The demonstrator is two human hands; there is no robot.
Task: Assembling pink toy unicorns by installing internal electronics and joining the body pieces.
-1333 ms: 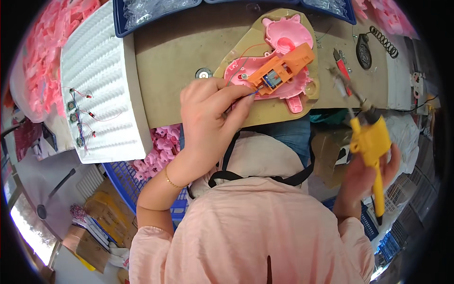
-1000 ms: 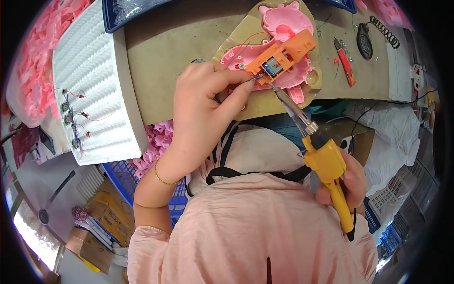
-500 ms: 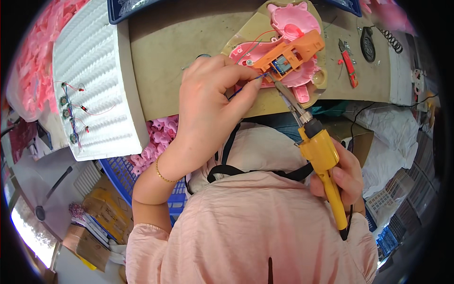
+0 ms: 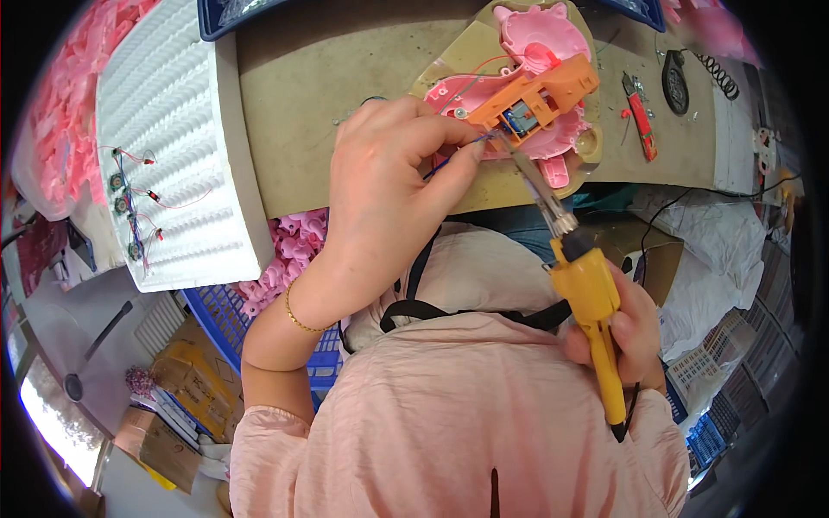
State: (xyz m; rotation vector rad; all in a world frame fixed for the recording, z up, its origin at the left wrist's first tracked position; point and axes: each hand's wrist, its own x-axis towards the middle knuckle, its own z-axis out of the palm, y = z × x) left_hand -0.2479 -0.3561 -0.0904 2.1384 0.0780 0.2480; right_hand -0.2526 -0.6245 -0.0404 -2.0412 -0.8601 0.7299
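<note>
Between thumb and forefinger, my left hand (image 4: 393,168) pinches a thin blue wire (image 4: 440,166) beside an orange plastic housing (image 4: 566,79). My right hand (image 4: 626,332) is wrapped around a yellow soldering iron (image 4: 587,289). The iron's tip end lies at the lower left edge of the housing, close to the wire's end; whether they touch I cannot tell. A small motor-like part sits in the housing's window. Underneath is a pink animal-shaped plastic shell (image 4: 540,34), resting in a tan holder (image 4: 591,155). Red and green wires run over the shell.
A white foam tray (image 4: 173,155) with wired small parts stands at the left. To the right lie red-handled cutters (image 4: 641,125), a black oval object (image 4: 673,82) and a coiled black cord (image 4: 718,76). Below the table edge is a blue basket (image 4: 216,319) near pink pieces (image 4: 298,250).
The soldering iron has shifted slightly, its handle end moving a little left. The housing, shell and holder appear slightly farther right. My left hand keeps its pinch on the wire.
</note>
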